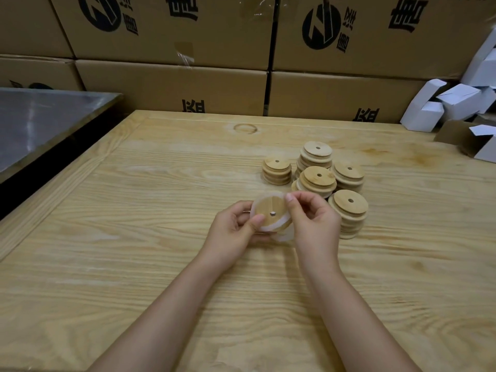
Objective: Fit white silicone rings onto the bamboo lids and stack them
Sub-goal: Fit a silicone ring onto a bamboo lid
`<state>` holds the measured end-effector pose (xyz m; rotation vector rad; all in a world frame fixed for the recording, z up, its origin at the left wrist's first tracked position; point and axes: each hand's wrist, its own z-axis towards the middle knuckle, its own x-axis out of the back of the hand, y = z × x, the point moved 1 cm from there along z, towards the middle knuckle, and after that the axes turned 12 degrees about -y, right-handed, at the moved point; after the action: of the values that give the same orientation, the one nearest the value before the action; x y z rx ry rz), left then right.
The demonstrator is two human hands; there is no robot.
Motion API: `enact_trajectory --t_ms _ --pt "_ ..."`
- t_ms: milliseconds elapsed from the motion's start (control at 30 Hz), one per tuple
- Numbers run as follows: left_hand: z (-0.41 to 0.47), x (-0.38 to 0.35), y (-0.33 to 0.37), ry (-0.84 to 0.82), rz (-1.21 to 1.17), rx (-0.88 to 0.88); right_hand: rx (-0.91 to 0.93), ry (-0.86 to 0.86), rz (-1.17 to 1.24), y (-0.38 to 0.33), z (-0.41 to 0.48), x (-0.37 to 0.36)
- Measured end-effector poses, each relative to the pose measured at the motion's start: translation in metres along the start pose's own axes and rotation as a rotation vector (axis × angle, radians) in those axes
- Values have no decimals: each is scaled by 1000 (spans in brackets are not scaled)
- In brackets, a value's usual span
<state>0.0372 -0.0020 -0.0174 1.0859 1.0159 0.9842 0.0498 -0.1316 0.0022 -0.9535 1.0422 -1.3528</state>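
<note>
Left grip (231,229) holds the bamboo lid (268,205) — right grip (315,221) pinches its white silicone ring (273,228).

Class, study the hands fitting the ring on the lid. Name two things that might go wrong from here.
1. The ring hangs loose at the lid's near edge, so it may slip off or seat unevenly.
2. The right hand is close to the nearest stack; a nudge might topple it.
</note>
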Motion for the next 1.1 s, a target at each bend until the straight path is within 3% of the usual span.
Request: enact_trajectory --t_ms 167,533,700,967,1100 --pt "2 4 0 101 -75 -31 33 -70 -85 1 -4 -6" --pt "3 12 -1 157 -162 -2 -82 -60 38 1 -2 -6" --pt "4 15 -2 148 -203 13 -53 -75 -65 0 -3 -11" --pt "0 13 -2 13 -66 -26 24 -34 -35 1 -5 -6" --pt "0 11 -3 34 21 -31 44 -66 -112 2 -6 -10"
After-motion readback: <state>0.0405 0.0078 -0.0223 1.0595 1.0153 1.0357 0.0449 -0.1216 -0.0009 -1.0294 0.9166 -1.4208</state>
